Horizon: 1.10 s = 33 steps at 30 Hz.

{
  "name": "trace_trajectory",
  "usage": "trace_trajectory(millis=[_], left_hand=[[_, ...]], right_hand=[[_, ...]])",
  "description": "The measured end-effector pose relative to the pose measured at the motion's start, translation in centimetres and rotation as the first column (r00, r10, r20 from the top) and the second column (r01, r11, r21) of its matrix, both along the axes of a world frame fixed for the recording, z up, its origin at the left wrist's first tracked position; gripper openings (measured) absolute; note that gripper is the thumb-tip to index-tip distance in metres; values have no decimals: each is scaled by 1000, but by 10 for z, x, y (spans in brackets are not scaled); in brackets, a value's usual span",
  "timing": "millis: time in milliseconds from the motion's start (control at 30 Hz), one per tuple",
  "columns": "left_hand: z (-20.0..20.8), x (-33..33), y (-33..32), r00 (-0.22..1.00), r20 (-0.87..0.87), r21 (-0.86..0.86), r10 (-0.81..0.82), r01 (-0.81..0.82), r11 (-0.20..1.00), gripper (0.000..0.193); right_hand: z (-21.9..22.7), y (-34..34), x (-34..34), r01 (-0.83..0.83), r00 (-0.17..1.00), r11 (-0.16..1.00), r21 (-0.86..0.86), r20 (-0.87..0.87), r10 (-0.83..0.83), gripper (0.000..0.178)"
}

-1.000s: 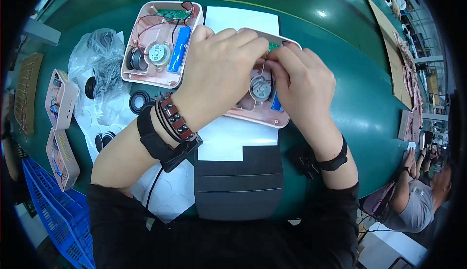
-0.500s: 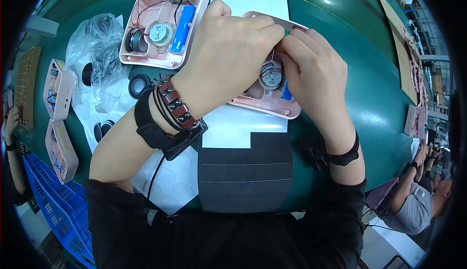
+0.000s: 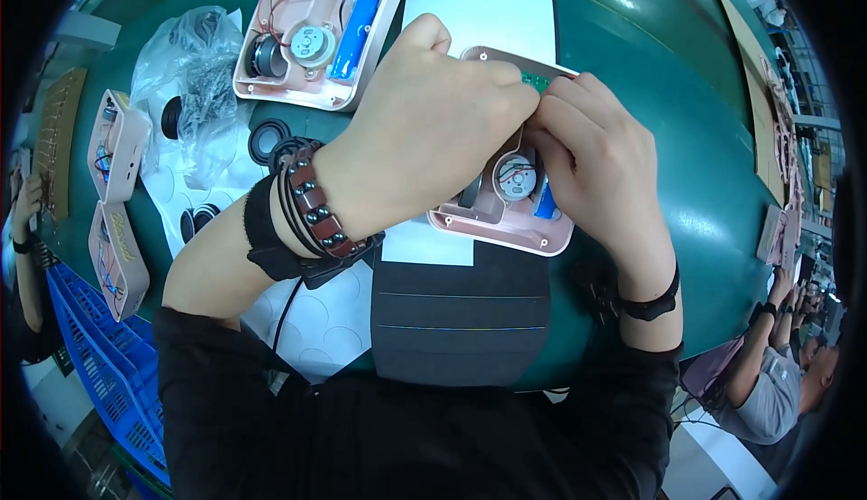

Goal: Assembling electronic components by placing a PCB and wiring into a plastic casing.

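Under my hands lies a pink plastic housing (image 3: pixel 506 233), partly covered by them. It contains a silver round motor (image 3: pixel 516 177) with thin wires across it, a blue cylindrical battery (image 3: pixel 546 202), and a green circuit board (image 3: pixel 535 82) at its far side. My left hand (image 3: pixel 442 112) is closed over the far part of the housing, knuckles up. Against it, my right hand (image 3: pixel 596 143) has its fingers bent together beside the circuit board. Fingertips of both hands meet there, and whatever they pinch is hidden.
Another pink housing (image 3: pixel 316 92) with motor, battery and board sits at far left. Two smaller pink housings (image 3: pixel 124 261) stand by a plastic bag (image 3: pixel 203 93), black rings (image 3: pixel 269 139) and a blue crate (image 3: pixel 108 364). White paper (image 3: pixel 479 12) and a black mat (image 3: pixel 461 319) lie centrally.
The housing under my hands has shifted slightly toward me, and both hands moved with it, still together at the circuit board. The view has also shifted a little.
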<state>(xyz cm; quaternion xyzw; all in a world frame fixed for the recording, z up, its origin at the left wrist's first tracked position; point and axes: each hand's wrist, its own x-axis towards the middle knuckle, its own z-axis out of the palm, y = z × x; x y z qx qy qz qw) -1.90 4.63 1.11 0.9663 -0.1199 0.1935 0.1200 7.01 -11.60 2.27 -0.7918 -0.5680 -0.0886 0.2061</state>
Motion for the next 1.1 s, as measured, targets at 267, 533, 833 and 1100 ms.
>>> trace_trajectory(millis=[267,533,833,1100], left_hand=[[26,-14,1,995,-88,115,41,-31,993,19],[28,-40,-6,990,-130,-24,51,-54,998,47],[5,-50,-10,989,-140,-96,53,-67,993,66],[-4,-48,-16,987,-143,-71,67,-78,994,62]], right_hand=[[12,-8,-3,15,990,1000,-5,-138,-15,24],[5,-19,-17,-8,977,998,68,-212,22,38],[-3,-25,-32,61,992,997,-44,-107,-65,51],[-9,-20,-32,77,997,997,-32,-17,-77,52]])
